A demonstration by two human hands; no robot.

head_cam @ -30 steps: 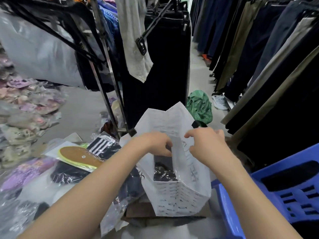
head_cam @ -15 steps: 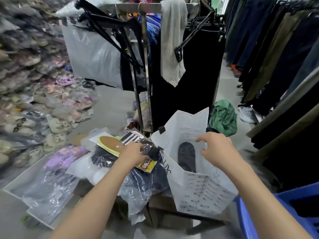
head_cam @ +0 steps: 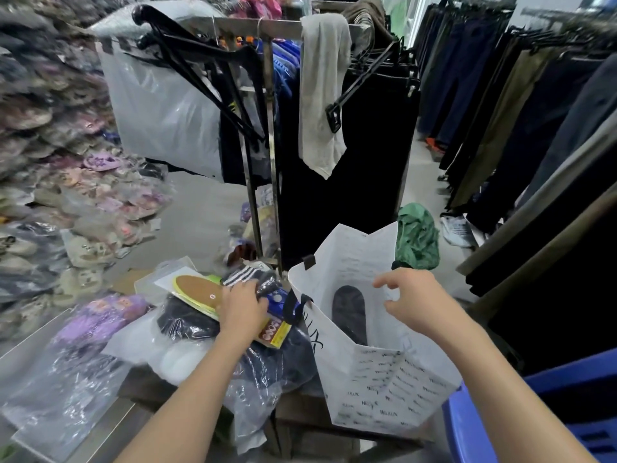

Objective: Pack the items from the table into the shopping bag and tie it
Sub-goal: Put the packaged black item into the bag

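Note:
A white shopping bag (head_cam: 384, 389) with black lettering stands open on the low brown table (head_cam: 300, 412). A dark item (head_cam: 349, 312) lies inside it. Left of the bag, a packed brown insole with a yellow-green rim (head_cam: 197, 287) lies on a heap of plastic-wrapped goods. My left hand (head_cam: 243, 305) lies on that pack, fingers curled over its far edge. A black-and-white striped pack (head_cam: 247, 274) sits just behind the hand. My right hand (head_cam: 410, 299) hovers at the bag's right rim, fingers spread and holding nothing.
Dark clothing in clear plastic (head_cam: 273, 365) and purple packed items (head_cam: 100, 315) lie in the heap. A metal clothes rack post (head_cam: 273, 195) rises behind the bag. A blue plastic chair (head_cam: 534, 412) is at right, a green bundle (head_cam: 417, 242) on the floor, piled slippers at left.
My left hand left the bag's mouth, moved left and settled on the insole pack. My right hand stayed at the bag's rim and opened its fingers. The view swung left.

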